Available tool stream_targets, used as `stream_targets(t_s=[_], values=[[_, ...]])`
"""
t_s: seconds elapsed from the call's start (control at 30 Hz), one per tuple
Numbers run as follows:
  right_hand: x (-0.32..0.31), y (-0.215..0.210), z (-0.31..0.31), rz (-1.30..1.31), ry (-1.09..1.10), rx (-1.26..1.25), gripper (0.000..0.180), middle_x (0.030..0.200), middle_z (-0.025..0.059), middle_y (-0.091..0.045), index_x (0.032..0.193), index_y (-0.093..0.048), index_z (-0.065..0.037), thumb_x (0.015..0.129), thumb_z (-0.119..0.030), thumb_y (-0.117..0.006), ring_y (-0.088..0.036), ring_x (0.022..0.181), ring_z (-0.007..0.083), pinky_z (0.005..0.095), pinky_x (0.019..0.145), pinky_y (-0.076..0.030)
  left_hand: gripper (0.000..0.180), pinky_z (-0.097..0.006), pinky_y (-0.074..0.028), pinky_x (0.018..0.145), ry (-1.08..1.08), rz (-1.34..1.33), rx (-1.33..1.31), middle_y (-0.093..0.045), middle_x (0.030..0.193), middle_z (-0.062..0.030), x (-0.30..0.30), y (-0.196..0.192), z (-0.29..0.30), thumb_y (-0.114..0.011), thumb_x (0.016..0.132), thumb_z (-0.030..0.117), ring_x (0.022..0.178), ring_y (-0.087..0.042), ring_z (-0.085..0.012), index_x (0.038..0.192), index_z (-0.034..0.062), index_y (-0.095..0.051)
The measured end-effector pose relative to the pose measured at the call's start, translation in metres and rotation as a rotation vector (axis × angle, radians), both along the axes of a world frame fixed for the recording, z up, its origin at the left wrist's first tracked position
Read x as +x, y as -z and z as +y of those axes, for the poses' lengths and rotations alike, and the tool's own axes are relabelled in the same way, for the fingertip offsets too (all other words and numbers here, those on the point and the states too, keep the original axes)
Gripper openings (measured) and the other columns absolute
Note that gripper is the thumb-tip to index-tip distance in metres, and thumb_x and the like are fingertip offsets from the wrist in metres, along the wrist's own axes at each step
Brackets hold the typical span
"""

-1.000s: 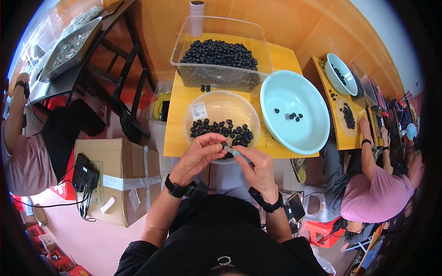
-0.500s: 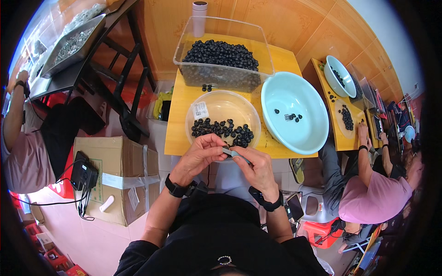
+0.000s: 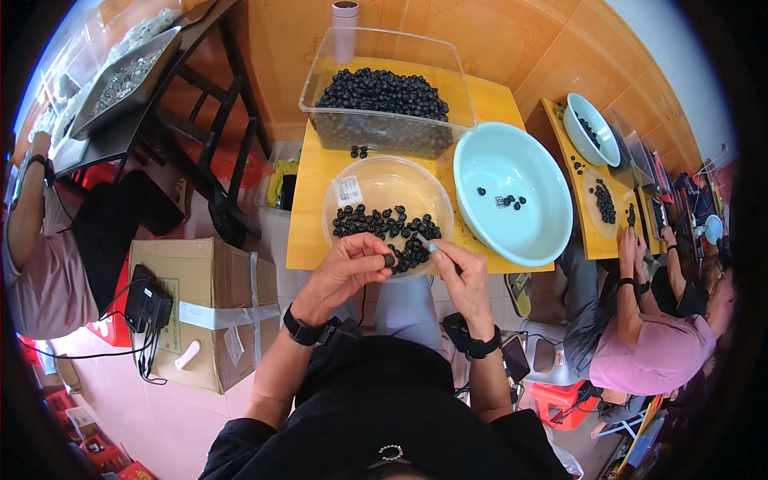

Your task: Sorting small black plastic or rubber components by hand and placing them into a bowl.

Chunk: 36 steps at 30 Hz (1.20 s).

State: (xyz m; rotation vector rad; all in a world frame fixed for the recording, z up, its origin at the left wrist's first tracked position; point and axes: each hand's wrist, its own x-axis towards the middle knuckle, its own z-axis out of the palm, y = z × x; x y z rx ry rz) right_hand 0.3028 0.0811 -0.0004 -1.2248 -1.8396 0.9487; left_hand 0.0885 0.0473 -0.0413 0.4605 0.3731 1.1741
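Note:
My left hand (image 3: 352,270) pinches a small round black part (image 3: 390,261) between thumb and fingertips, at the near rim of a shallow clear round tray (image 3: 388,178). Many loose black parts (image 3: 362,222) lie in the tray's near half; some look ring-shaped. Just to the right, my right hand (image 3: 466,286) grips a small slim tool with a flat grey tip (image 3: 422,239), its kind too small to make out. The tip hovers over the parts, apart from the one in my left hand. Right of the tray stands a light blue basin (image 3: 512,228) with several black parts inside.
Behind the tray, a clear plastic bin (image 3: 384,136) is heaped with black parts, and a pink bottle (image 3: 344,32) stands beyond. All rest on a yellow table (image 3: 308,228). A taped cardboard box (image 3: 192,296) sits left. People work at both sides, one at another yellow table (image 3: 596,244).
My hands have drawn apart. The right one has moved the tool away from the left hand, right and slightly up, over the tray. The left hand has barely moved.

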Motion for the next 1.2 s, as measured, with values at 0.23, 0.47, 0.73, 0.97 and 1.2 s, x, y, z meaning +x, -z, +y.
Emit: stream_targets(t_s=[0.23,0.47,0.73,0.97,1.2], values=[[-0.025,-0.012,-0.014,0.215,-0.159,-0.111,0.024,0.071,0.0011,-0.061,0.096,-0.064,-0.001,0.074,-0.007,-0.072,-0.047,0.057,0.0043,0.0205,0.051,-0.038,0.014,-0.025,-0.056,0.071,-0.024,0.050,-0.039,-0.065,0.092,-0.0097,0.005,-0.009,0.001,-0.063,0.082,-0.001,0.078,-0.066,-0.0152,0.095,0.0006,-0.060],[-0.034,-0.003,-0.012,0.427,-0.150,-0.307,0.016,0.077,0.0023,-0.063,0.091,-0.064,0.000,0.078,-0.006,-0.070,-0.056,0.068,0.0050,0.0194,0.061,-0.045,0.017,-0.023,-0.055,0.069,0.050,0.123,-0.046,-0.064,0.089,-0.0051,0.003,-0.006,0.002,-0.065,0.080,0.001,0.076,-0.065,-0.0124,0.094,0.0039,-0.057],[-0.032,-0.005,-0.014,0.428,-0.208,-0.365,0.018,0.074,-0.0020,-0.058,0.093,-0.063,-0.001,0.078,-0.005,-0.070,-0.052,0.067,0.0032,0.0170,0.060,-0.042,0.016,-0.023,-0.055,0.070,0.061,0.122,-0.048,-0.063,0.091,-0.0044,0.006,-0.001,0.002,-0.065,0.081,0.002,0.078,-0.065,-0.0120,0.095,0.0039,-0.057],[0.004,-0.005,0.000,0.292,0.038,-0.265,0.021,0.072,-0.0029,-0.056,0.093,-0.063,-0.003,0.074,-0.003,-0.070,-0.050,0.066,0.0040,0.0191,0.059,-0.041,0.016,-0.023,-0.055,0.070,-0.074,0.412,-0.066,-0.063,0.090,-0.0044,0.020,-0.006,0.012,-0.063,0.083,0.003,0.078,-0.064,-0.0122,0.098,0.0001,-0.060],[0.049,-0.030,0.035,-0.114,0.558,0.183,0.028,0.075,0.0025,-0.060,0.101,-0.063,-0.001,0.074,-0.006,-0.070,-0.053,0.066,0.0082,0.0234,0.056,-0.042,0.008,-0.024,-0.051,0.064,-0.230,1.306,0.229,-0.065,0.079,-0.0077,0.030,0.015,0.035,-0.065,0.075,-0.001,0.072,-0.063,-0.0104,0.083,-0.0013,-0.064]])
